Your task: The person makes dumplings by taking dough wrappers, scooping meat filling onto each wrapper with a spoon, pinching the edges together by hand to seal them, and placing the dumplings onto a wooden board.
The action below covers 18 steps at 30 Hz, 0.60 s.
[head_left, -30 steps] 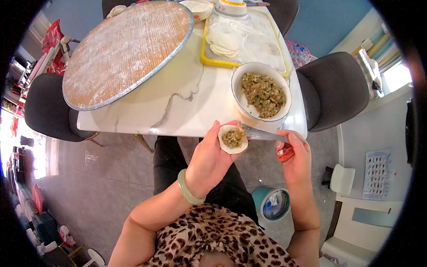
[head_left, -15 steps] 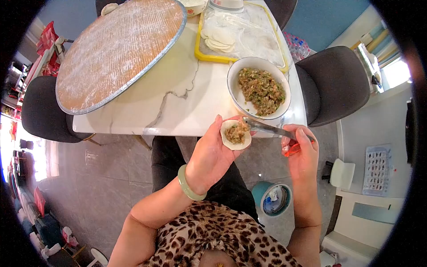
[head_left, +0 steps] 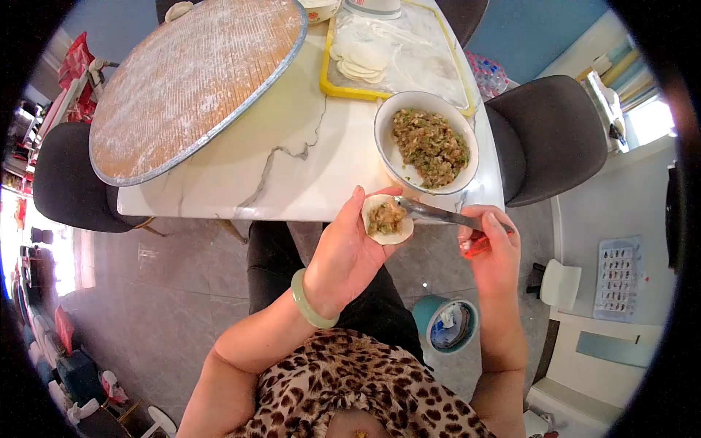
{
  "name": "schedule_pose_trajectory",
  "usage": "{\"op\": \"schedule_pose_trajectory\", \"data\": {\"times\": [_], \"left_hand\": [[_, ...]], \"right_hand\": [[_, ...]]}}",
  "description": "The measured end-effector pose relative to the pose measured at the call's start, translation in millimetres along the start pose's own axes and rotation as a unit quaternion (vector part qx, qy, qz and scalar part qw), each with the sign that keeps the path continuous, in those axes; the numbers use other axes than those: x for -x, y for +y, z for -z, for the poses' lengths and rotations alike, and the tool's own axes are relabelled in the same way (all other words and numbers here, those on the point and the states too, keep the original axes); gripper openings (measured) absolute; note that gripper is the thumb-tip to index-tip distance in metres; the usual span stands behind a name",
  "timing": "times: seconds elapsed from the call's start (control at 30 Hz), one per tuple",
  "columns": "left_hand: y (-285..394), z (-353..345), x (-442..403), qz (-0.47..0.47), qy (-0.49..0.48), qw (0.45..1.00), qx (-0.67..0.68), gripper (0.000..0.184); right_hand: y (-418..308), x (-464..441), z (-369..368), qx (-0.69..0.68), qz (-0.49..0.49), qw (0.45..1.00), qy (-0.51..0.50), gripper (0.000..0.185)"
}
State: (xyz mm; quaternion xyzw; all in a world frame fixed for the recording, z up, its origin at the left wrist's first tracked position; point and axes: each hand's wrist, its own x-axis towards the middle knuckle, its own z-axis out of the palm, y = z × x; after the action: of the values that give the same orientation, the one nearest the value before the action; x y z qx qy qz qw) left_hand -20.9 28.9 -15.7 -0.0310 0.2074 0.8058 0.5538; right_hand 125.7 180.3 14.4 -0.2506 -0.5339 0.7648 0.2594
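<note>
My left hand [head_left: 350,252] holds a round white dough wrapper [head_left: 398,236] on its palm and fingers, near the table's front edge. A lump of meat filling [head_left: 384,217] lies in the wrapper's middle. With my right hand [head_left: 493,244] I grip a metal spoon [head_left: 437,213] by its red-marked handle, and its tip touches the filling at the wrapper's upper right. Just above stands a white bowl [head_left: 382,139] with chopped green and brown filling [head_left: 431,148]. Behind it, several flat wrappers [head_left: 359,61] lie stacked on a yellow-rimmed board [head_left: 355,93].
A large round floured tray [head_left: 197,87] covers the table's left part, with a piece of dough [head_left: 179,10] at its far edge. Dark chairs [head_left: 549,139] flank the white table [head_left: 307,186]. A teal bin [head_left: 446,325] stands on the floor below my right hand.
The spoon's tip has moved down and left over the wrapper, and the filling there looks flatter. Both hands have moved slightly right since the first frame. The table view has shifted a little.
</note>
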Motion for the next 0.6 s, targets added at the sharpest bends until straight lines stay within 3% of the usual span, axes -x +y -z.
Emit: {"op": "schedule_pose_trajectory", "data": {"times": [0.23, 0.4, 0.53, 0.57, 0.6], "left_hand": [[2, 0, 2, -0.001, 0.008, 1.000, 0.002, 0.054], [1, -2, 2, -0.003, -0.039, 0.999, -0.002, 0.053], [0, -2, 1, 0.003, -0.014, 1.000, 0.008, 0.054], [1, -3, 2, 0.003, -0.010, 1.000, 0.000, 0.054], [1, -5, 2, 0.002, -0.005, 1.000, -0.008, 0.054]], "right_hand": [[-2, -1, 0, 0.012, 0.012, 1.000, 0.013, 0.029], [-11, -6, 3, 0.006, 0.027, 0.999, 0.016, 0.030], [-25, -24, 11, -0.031, 0.110, 0.993, -0.001, 0.026], [-28, -27, 11, 0.217, 0.203, 0.954, -0.027, 0.023], [-31, -29, 9, 0.450, 0.280, 0.846, -0.052, 0.022]]}}
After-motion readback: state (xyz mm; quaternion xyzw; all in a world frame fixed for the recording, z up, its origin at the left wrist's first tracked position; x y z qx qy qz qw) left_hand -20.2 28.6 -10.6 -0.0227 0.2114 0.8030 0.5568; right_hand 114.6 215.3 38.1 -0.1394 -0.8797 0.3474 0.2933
